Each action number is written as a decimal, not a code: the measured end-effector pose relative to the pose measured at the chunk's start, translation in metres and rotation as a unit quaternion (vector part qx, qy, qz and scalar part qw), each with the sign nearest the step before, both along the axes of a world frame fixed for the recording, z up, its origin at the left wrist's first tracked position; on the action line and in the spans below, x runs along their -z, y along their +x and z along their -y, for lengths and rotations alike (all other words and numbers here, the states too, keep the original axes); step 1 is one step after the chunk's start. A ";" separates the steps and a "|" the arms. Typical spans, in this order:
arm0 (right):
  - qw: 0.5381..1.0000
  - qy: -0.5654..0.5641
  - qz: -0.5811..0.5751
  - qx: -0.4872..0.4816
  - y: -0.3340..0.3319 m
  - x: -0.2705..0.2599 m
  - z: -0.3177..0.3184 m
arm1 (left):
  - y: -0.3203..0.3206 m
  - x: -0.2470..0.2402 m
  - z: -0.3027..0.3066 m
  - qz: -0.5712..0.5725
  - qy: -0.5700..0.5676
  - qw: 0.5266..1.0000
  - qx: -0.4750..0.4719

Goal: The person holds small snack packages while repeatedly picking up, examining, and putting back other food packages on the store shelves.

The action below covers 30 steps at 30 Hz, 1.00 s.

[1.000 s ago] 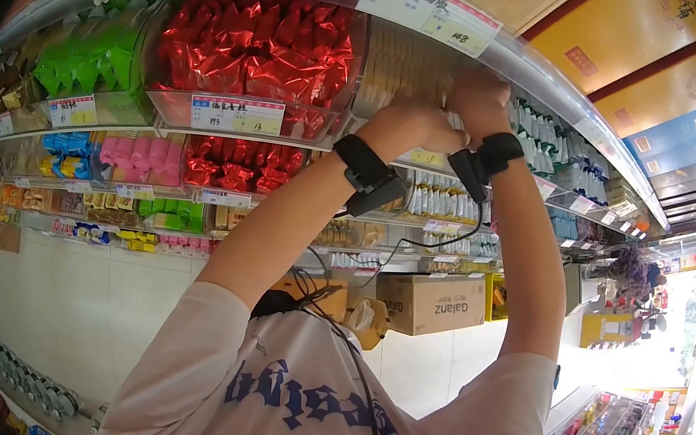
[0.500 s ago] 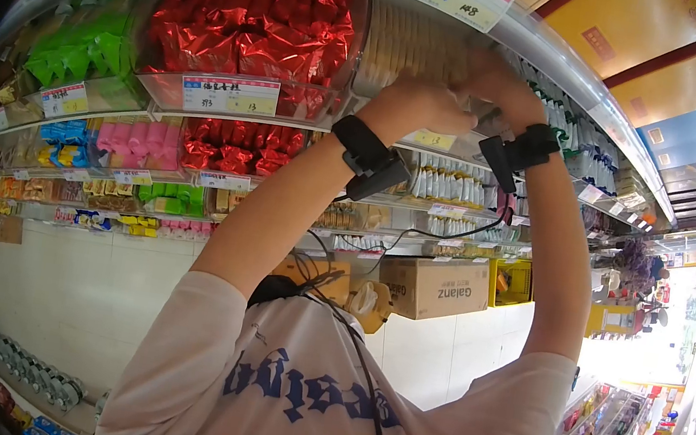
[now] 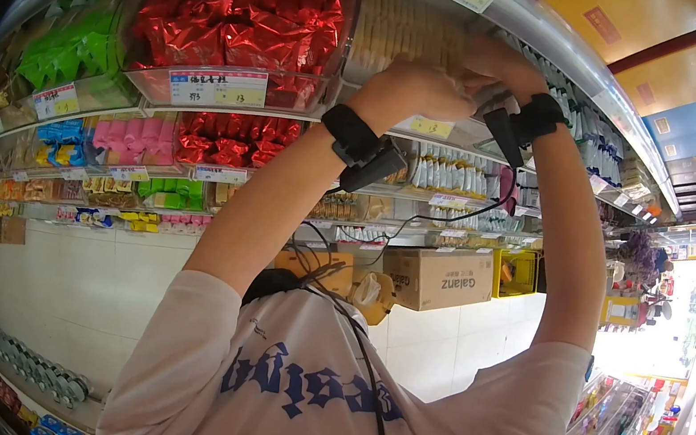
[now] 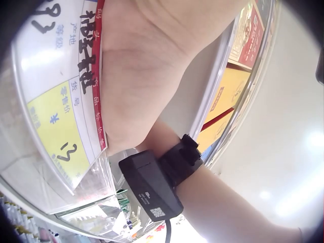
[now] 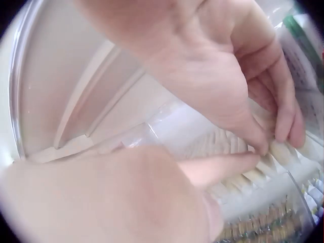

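Observation:
Both bare hands reach into a clear shelf bin of beige packets point(image 3: 395, 22) stacked in rows. My right hand point(image 3: 501, 65) is at the bin's right side; in the right wrist view its thumb and fingertips pinch the top of one beige packet point(image 5: 281, 154). Just left of it, my left hand point(image 3: 416, 93) lies over the bin's front, one straight finger point(image 5: 223, 169) touching the row beside that packet. In the left wrist view, a price tag point(image 4: 61, 121) stands beside the left palm point(image 4: 142, 71), while that hand's fingertips are out of sight.
Left of the hands sits a bin of red foil packets point(image 3: 242, 22), then green packets point(image 3: 76, 46). White-and-green packets point(image 3: 590, 132) line the right side. Lower shelves hold more sweets. A Galanz carton point(image 3: 438, 278) stands below, and a cable point(image 3: 437, 222) hangs between the wrists.
My right hand has moved right, away from the left hand, so their wrists are farther apart. The left hand stays over the same bin. The shelves have shifted up and left in the head view.

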State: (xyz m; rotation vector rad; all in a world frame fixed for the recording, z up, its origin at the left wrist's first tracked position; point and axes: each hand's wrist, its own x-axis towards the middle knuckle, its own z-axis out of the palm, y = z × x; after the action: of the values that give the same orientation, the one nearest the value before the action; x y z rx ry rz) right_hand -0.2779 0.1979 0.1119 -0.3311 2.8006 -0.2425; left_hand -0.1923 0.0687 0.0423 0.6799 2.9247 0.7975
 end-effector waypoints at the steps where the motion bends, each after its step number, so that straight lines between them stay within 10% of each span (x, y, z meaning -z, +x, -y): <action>1: 1.000 -0.004 -0.002 0.025 0.006 -0.008 0.005 | 0.000 0.000 0.000 -0.001 0.013 1.000 -0.006; 9: 0.963 0.042 -0.188 -0.188 -0.032 0.024 -0.024 | 0.007 -0.006 0.001 0.011 -0.026 0.999 -0.014; 19: 0.984 0.074 -0.149 -0.067 -0.001 0.000 -0.006 | -0.002 0.007 -0.003 -0.030 -0.043 0.999 0.005; 26: 0.864 0.123 -0.409 -0.267 -0.015 0.017 -0.024 | 0.004 -0.008 0.000 0.016 -0.058 0.998 -0.008; 30: 0.901 0.111 -0.299 -0.293 -0.021 0.025 -0.038 | 0.000 0.001 -0.002 0.020 -0.045 0.999 0.000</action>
State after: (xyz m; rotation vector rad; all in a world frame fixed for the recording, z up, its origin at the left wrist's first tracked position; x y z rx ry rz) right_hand -0.2993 0.2354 0.0865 -1.3531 3.0659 0.3799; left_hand -0.1924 0.0707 0.0416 0.6501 2.9045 0.6678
